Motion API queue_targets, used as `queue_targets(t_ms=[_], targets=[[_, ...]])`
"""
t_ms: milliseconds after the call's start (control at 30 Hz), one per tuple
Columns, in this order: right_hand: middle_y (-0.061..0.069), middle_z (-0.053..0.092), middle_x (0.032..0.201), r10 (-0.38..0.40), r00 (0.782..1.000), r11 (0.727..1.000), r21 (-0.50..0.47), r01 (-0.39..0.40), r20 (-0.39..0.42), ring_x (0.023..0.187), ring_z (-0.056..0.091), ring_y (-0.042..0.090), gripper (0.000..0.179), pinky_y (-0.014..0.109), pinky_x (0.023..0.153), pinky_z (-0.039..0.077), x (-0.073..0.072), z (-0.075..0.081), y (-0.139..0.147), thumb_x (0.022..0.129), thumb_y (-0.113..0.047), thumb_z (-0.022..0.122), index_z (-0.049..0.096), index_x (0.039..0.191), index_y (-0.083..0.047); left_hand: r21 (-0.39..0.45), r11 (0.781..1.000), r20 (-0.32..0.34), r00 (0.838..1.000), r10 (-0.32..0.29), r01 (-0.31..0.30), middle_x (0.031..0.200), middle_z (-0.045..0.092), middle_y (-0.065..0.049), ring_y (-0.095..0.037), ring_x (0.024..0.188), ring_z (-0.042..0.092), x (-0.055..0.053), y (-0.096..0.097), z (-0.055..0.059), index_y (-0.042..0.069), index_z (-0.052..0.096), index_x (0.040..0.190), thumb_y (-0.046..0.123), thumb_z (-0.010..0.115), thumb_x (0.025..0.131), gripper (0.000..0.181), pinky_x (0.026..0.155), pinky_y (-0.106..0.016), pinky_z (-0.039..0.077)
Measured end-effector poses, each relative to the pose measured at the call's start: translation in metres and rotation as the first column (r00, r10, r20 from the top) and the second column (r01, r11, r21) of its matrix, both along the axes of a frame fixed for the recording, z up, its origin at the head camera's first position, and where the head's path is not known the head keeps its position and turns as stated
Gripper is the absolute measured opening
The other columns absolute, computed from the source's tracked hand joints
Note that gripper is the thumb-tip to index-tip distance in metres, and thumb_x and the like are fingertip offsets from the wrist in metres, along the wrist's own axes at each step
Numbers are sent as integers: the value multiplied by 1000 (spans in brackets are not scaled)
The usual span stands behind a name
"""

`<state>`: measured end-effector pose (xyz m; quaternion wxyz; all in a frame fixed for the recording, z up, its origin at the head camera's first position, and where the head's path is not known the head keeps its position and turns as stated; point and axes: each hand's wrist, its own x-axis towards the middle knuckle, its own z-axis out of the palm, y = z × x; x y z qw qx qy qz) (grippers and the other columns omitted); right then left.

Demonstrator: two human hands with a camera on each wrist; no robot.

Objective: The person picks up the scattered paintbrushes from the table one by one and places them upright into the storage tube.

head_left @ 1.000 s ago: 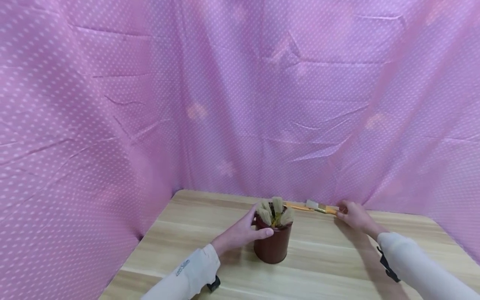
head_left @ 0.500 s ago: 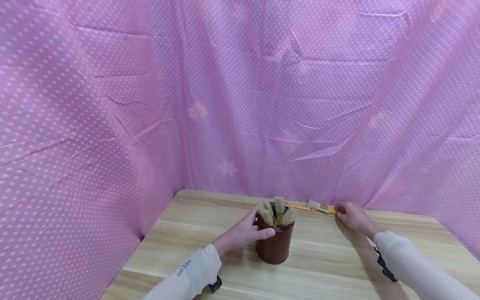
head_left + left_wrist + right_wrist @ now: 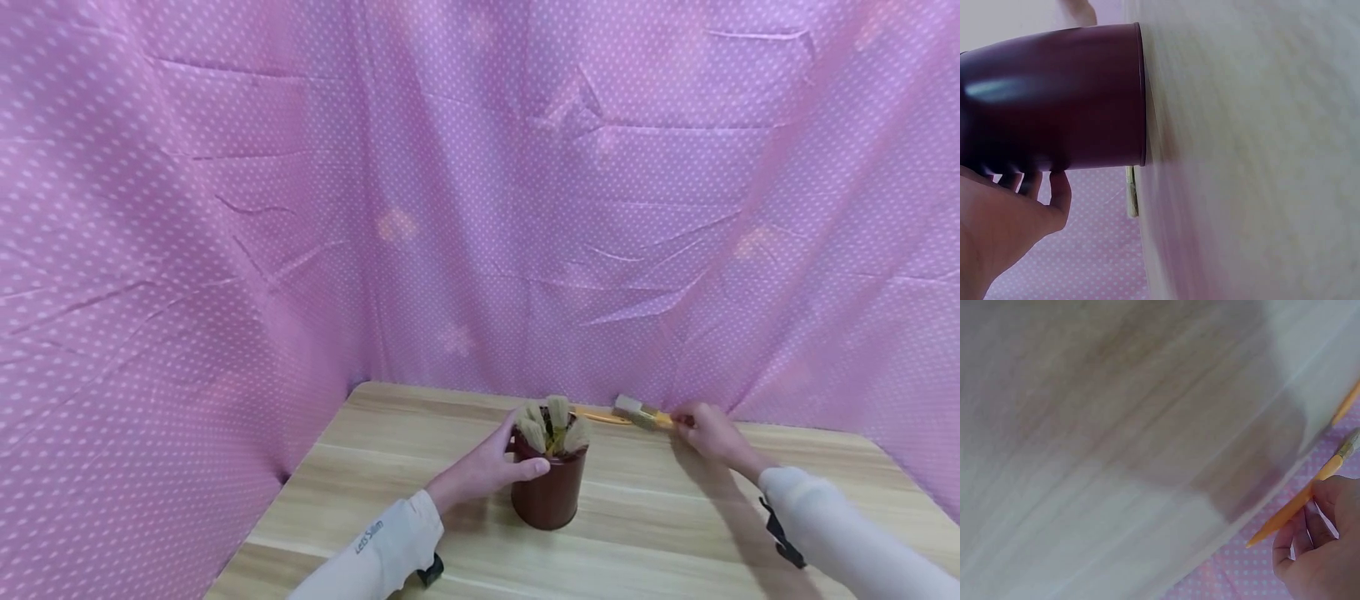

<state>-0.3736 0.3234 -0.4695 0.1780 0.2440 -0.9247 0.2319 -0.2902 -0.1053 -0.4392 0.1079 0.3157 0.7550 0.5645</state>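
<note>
My left hand (image 3: 487,465) holds a dark red-brown cup (image 3: 546,498) upright on the table, thumb on the near side. Its curled fingers (image 3: 1060,194) lie along the cup's side in the left wrist view. Several brushes (image 3: 557,412) stand in the cup with pale bristles up; their handles are mostly hidden inside. At the table's far edge, my right hand (image 3: 708,431) pinches a flat paintbrush by its orange handle (image 3: 1285,515), the bristles (image 3: 626,406) pointing left. Just left of it lies another orange-handled brush (image 3: 606,417), partly hidden behind the cup.
The light wood table (image 3: 420,533) has rounded far corners. Pink-purple cloth (image 3: 480,208) with white dots hangs close behind its far edge and along the left side. Black straps (image 3: 782,535) sit at both wrists.
The paintbrush in my right hand has turned so that more of its bristles' broad face shows. My left hand and the cup stay practically in place.
</note>
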Motion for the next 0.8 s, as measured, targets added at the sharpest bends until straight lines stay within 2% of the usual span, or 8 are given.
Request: queue_targets(t_ms=[167,300,433,533,600,700,800], targets=[[8,71,83,6,998,998,-58,-3,59,71,62,18,8,33,62,53,5,16,-12,88,6,71,74,95,5,-16,1000,-15,1000,10,-11,157,35,2,-22,140,38,-1,-3,-1,32,17,162,47,73,94,89,111,-41,38],[10,73,89,13,993,992,-130,3,116,69,63,18,14,29,60,53,13,33,-27,94,-1,71,73,105,7,-5,1000,-13,1000,-4,4,155,37,3,-20,139,39,-3,-3,-2,34,19,161,46,73,94,87,110,-38,39],[11,74,98,62,984,978,-206,-26,168,80,69,23,23,30,67,56,20,53,-46,97,-10,70,71,115,4,20,999,1,1000,-26,26,156,36,1,-19,139,40,-4,-3,-3,33,17,161,45,73,94,88,108,-34,41],[14,74,107,144,965,956,-283,-79,218,92,71,28,29,33,76,58,26,69,-62,99,-13,69,69,122,3,31,999,5,999,-35,35,157,35,1,-19,140,39,-5,-3,-3,32,16,162,45,73,94,89,108,-32,41],[17,72,112,206,944,931,-347,-109,258,95,71,30,33,35,80,59,30,80,-74,100,-14,68,66,126,4,34,999,4,999,-38,37,157,34,2,-18,140,39,-5,-2,-3,32,17,162,45,73,94,89,108,-33,41],[20,69,118,262,921,890,-442,-114,289,99,70,31,36,37,84,58,37,99,-92,100,-15,68,63,130,6,36,999,-4,999,-41,41,157,34,5,-17,140,38,-5,-2,-3,29,17,163,46,73,94,90,109,-35,39],[21,69,119,290,913,844,-527,-102,286,100,70,30,37,38,86,58,43,118,-109,100,-14,68,61,130,7,37,998,-17,999,-41,41,156,35,7,-15,140,38,-5,-1,-3,27,17,163,47,73,94,91,110,-37,38]])
